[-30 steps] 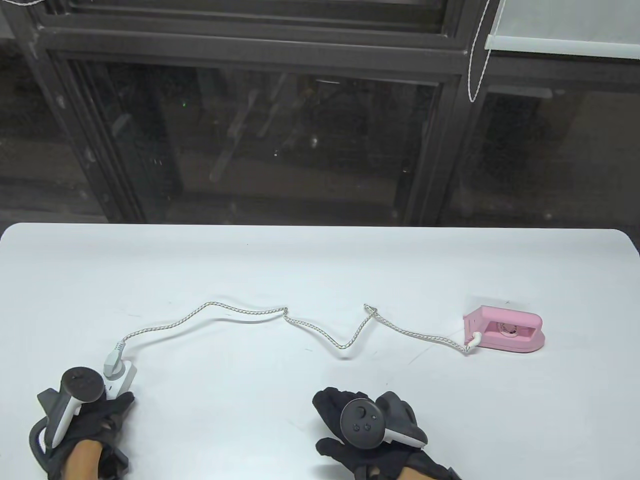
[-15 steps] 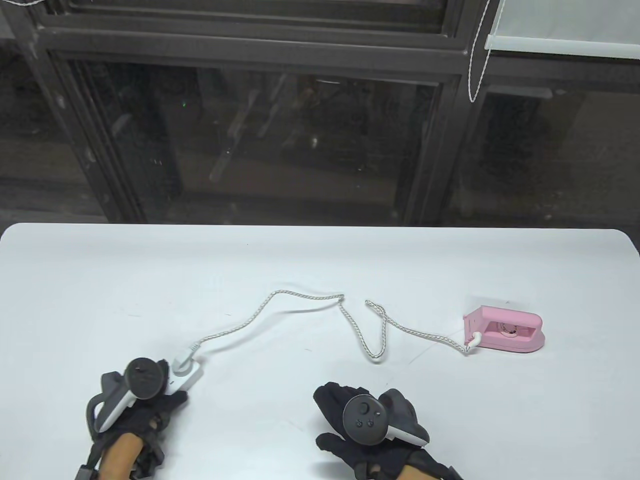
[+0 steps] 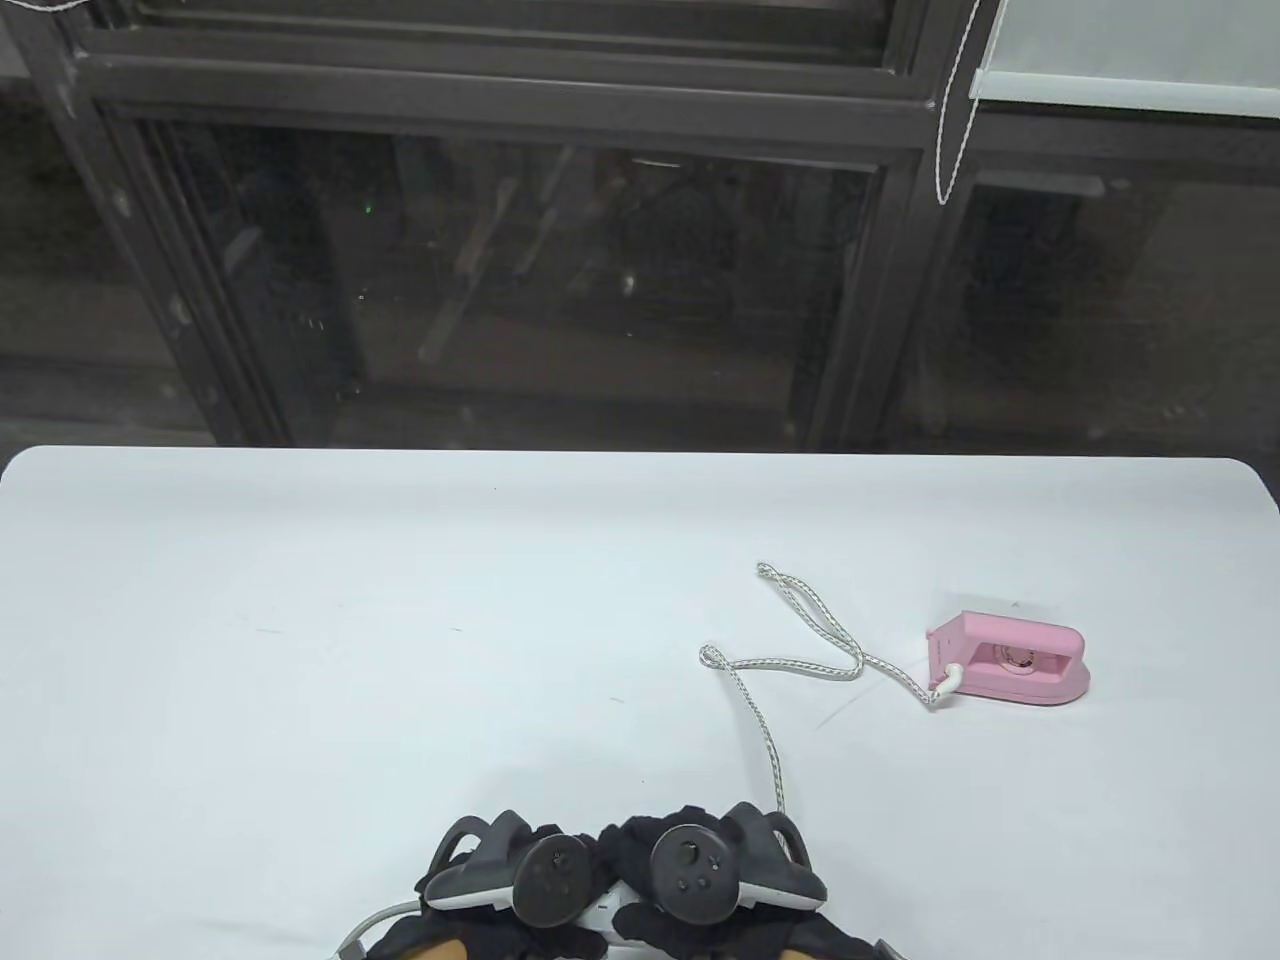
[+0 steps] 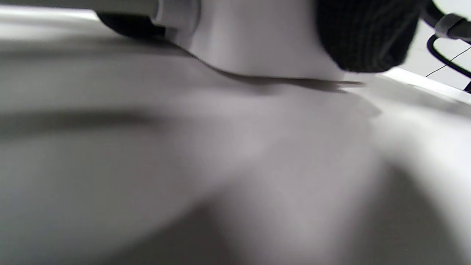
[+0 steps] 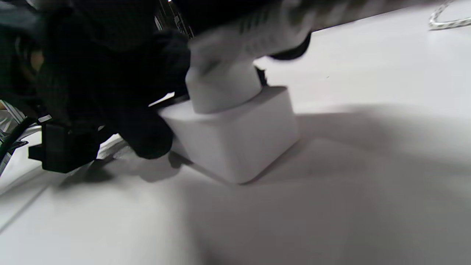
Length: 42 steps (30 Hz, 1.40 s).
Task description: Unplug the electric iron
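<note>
No writing can be read on anything. The left hand (image 3: 500,880) and right hand (image 3: 700,870) are held side by side at the near edge of the white table (image 3: 300,600). A white square socket block (image 5: 235,143) is gripped by the left hand, and the white plug (image 5: 220,88) in it is gripped by the right hand. The small pink plastic iron (image 3: 1010,665) is set far to the right, joined by a white braided cord (image 3: 760,720).

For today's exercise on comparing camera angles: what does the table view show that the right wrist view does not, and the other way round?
Only the table view shows the small pink iron and both trackers close together at the near edge. Only the right wrist view shows the white plug seated in the white socket block, with black gloved fingers against the block. Both show the braided white cord and the white table.
</note>
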Each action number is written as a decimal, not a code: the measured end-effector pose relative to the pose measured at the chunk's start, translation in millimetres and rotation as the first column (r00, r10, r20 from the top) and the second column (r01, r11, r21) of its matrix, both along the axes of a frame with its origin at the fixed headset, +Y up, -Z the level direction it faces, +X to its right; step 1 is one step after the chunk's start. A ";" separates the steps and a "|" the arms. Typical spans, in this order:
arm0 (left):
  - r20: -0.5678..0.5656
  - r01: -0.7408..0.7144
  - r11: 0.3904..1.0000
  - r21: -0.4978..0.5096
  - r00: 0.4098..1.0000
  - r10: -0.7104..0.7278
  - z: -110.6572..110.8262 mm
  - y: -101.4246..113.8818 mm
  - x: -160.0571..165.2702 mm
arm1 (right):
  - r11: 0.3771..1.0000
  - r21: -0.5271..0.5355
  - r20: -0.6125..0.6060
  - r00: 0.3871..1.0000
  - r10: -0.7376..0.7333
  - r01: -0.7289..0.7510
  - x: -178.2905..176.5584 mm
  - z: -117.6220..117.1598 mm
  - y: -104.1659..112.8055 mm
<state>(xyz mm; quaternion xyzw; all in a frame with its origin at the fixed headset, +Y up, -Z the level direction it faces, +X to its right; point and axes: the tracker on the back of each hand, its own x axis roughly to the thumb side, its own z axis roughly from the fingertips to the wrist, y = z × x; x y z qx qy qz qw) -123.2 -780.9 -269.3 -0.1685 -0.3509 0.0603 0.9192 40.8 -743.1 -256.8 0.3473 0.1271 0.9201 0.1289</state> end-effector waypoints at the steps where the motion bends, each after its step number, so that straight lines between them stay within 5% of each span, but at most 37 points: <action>1: 0.006 -0.008 1.000 -0.010 1.000 0.008 -0.6 -0.7 -0.6 | 1.000 0.012 -0.001 1.000 0.001 -0.001 -2.7 -0.2 -3.0; 3: 0.006 -0.008 1.000 -0.012 1.000 0.008 -1.1 -1.0 -0.8 | 0.997 0.079 0.014 1.000 0.002 -0.003 -4.7 -2.8 -5.0; 17: 0.023 0.006 1.000 0.010 1.000 -0.007 0.4 -1.1 1.2 | 0.983 0.103 0.049 0.988 0.145 -0.150 2.3 -2.1 3.2; 31: 0.029 0.046 0.999 0.025 0.998 -0.047 1.6 0.1 4.5 | 0.975 0.178 -0.020 0.991 0.136 -0.130 -0.3 0.8 2.4; 35: 0.028 0.048 0.999 0.024 0.998 -0.048 1.0 0.2 4.0 | 0.955 0.273 0.046 0.990 -0.136 0.118 21.4 -1.5 43.7; 37: 0.028 0.044 0.999 0.028 0.999 -0.044 1.1 0.1 3.7 | 0.959 0.260 0.125 0.981 -0.152 0.115 35.0 -7.9 54.7; 42: 0.026 0.026 0.999 0.030 0.999 -0.027 1.3 -0.5 2.6 | 0.975 0.199 0.196 0.979 0.064 -0.103 53.5 -27.2 24.3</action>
